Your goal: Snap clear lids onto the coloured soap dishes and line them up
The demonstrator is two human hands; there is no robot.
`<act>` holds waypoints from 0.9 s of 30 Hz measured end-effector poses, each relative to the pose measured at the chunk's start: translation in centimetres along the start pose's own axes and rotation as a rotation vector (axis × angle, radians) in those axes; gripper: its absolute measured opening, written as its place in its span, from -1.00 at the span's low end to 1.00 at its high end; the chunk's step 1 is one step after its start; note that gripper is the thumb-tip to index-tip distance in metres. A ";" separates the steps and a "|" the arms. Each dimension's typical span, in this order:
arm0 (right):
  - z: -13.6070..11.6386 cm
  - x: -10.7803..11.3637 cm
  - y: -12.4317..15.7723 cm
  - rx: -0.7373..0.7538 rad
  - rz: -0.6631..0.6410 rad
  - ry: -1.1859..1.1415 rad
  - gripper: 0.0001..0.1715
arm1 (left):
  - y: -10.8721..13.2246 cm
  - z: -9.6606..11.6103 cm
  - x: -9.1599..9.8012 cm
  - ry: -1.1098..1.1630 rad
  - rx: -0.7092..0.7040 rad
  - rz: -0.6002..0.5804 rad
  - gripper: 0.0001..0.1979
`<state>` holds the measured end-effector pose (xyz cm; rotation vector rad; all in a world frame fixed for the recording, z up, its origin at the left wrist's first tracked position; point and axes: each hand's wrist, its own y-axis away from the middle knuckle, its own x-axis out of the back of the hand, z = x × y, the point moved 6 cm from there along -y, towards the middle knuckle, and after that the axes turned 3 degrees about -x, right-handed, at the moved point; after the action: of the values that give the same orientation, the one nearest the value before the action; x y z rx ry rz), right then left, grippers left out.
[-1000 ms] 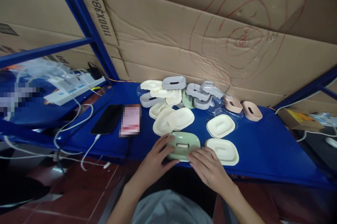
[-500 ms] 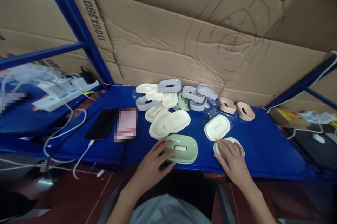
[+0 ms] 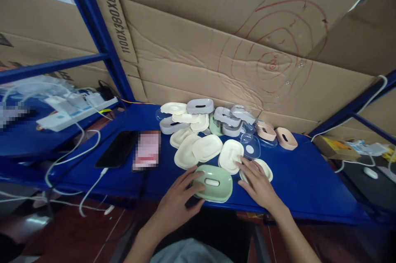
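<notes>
A pale green oval soap-box part lies near the front edge of the blue shelf. My left hand rests on its left side, fingers spread over the rim. My right hand lies flat with fingers apart on two cream oval lids: its fingertips touch one and its palm covers most of another. A clear plastic lid sits just behind my right hand.
Behind lies a heap of cream, grey and pink oval parts against a cardboard wall. Two phones with cables lie on the left. A power strip sits on the far-left shelf. Blue rack posts frame the shelf.
My right hand left the green part, went to the cream lid on the right, then slid left, pushing both cream lids toward the green part. The left hand stayed on the green part.
</notes>
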<state>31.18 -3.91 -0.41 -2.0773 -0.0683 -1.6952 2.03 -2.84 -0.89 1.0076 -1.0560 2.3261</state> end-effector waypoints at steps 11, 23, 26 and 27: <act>10.4 1.0 -1.8 -0.214 0.107 -0.095 -0.59 | -0.6 0.8 0.0 -0.066 0.013 0.028 -0.84; 10.0 6.7 -2.6 -0.223 0.233 -0.329 -0.69 | -1.1 2.0 -1.6 -0.137 -0.043 -0.101 -0.65; 10.4 8.3 -2.2 -0.354 0.282 -0.437 -0.63 | -1.0 2.1 -1.6 -0.107 -0.032 -0.082 -0.72; 10.3 8.7 -1.9 -0.407 0.331 -0.494 -0.61 | -1.0 2.2 -1.5 -0.096 -0.029 -0.072 -0.73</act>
<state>42.14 -0.43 6.89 -2.5869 0.4765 -1.0358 4.59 -3.96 -0.53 1.1371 -1.0678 2.2184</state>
